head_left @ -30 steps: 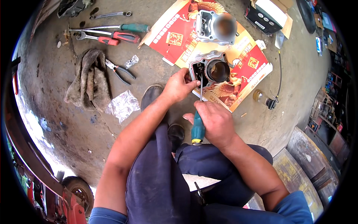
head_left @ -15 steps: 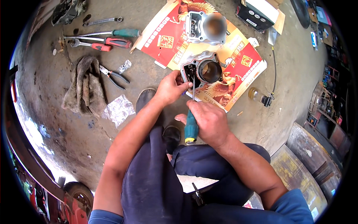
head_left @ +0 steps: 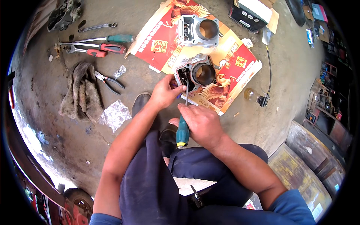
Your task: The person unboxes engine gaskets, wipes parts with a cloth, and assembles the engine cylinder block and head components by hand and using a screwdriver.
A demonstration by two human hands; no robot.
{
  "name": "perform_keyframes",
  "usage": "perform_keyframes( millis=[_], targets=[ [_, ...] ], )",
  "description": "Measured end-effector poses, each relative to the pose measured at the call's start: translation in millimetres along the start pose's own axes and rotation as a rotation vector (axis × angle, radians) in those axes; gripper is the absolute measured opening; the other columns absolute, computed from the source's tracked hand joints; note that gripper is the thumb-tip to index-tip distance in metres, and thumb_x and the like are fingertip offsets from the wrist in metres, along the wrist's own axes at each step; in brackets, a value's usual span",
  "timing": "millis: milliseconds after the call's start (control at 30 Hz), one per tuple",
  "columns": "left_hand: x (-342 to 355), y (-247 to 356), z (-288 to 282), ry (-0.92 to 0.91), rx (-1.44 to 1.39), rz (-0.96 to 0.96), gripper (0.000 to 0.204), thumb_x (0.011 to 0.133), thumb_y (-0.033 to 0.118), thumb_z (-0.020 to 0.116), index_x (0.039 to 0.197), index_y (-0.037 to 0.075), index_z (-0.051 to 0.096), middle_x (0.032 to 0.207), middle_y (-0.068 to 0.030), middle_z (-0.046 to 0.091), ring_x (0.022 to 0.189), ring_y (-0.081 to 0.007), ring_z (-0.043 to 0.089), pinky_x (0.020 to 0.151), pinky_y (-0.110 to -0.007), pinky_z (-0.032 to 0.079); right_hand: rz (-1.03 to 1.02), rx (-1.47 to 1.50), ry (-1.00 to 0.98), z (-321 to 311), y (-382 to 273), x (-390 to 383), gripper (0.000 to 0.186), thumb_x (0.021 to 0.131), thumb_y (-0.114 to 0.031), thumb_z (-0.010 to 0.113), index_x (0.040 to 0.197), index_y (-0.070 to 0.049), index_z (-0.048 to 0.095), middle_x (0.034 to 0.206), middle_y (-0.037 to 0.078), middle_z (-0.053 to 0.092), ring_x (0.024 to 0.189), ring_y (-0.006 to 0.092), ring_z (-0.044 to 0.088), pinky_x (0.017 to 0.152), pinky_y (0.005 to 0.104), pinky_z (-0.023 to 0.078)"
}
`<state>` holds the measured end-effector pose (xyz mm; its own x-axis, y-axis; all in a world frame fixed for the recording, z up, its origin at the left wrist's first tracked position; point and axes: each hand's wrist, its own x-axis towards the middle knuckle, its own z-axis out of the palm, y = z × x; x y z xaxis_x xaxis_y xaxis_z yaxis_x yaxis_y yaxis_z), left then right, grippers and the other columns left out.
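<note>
A metal engine cylinder (head_left: 195,63) with a round dark-lined bore lies on a flattened printed cardboard sheet (head_left: 150,50). My left hand (head_left: 164,93) grips its left edge, thumb toward the narrow side chamber. In my right hand (head_left: 201,125) is a screwdriver (head_left: 182,134) with a green handle and yellow end. Its shaft points away from me and reaches into that side chamber; the tip is lost in the dark there. Just beyond lies a second, similar cylinder (head_left: 189,34), touched by neither hand.
Left on the concrete floor are a rag (head_left: 80,93), pliers (head_left: 107,80), a clear plastic bag (head_left: 115,114), red-handled tools (head_left: 112,48), another green screwdriver (head_left: 120,38) and a wrench (head_left: 97,27). Rightward are a bottle with a tube (head_left: 252,94), a black-and-white box (head_left: 249,17) and a worn wooden board (head_left: 300,170).
The whole view has shifted slightly, so things appear further left. My hands keep their holds on the cylinder and the screwdriver, whose shaft is still in the side chamber.
</note>
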<state>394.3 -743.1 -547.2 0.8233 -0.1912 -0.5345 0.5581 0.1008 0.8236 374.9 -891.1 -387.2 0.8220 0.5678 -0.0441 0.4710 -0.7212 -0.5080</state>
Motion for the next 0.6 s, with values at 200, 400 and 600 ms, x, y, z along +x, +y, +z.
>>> perform_keyframes(
  millis=[200,400,600],
  targets=[
    [4,-14,-2,-0.016,-0.023,0.017,0.047,0.089,0.016,0.084,0.127,-0.002,0.063,0.095,-0.0061,0.072,0.082,-0.0122,0.066,0.075,-0.031,0.056,0.127,0.142,0.039,-11,2,11,0.028,0.086,-0.021,0.085,0.101,-0.004,0.068,0.081,0.012,0.069,0.071,0.0325,0.069,0.065,0.0428,0.054],
    [2,-12,-3,-0.001,0.051,-0.007,0.045,0.089,0.018,0.084,0.124,-0.002,0.064,0.096,-0.0068,0.074,0.083,-0.0128,0.069,0.076,-0.031,0.058,0.176,0.258,0.117,-13,15,9,0.018,0.085,-0.011,0.08,0.097,-0.005,0.068,0.082,0.013,0.07,0.072,0.0311,0.07,0.066,0.0416,0.055],
    [2,-4,0,-0.003,0.01,-0.01,0.042,0.09,0.012,0.082,0.123,-0.005,0.063,0.096,-0.006,0.074,0.083,-0.0115,0.069,0.076,-0.03,0.057,0.289,0.367,0.131,-21,32,5,0.014,0.086,-0.005,0.078,0.098,-0.002,0.071,0.085,0.013,0.072,0.074,0.0274,0.072,0.068,0.0352,0.056]
  ],
)
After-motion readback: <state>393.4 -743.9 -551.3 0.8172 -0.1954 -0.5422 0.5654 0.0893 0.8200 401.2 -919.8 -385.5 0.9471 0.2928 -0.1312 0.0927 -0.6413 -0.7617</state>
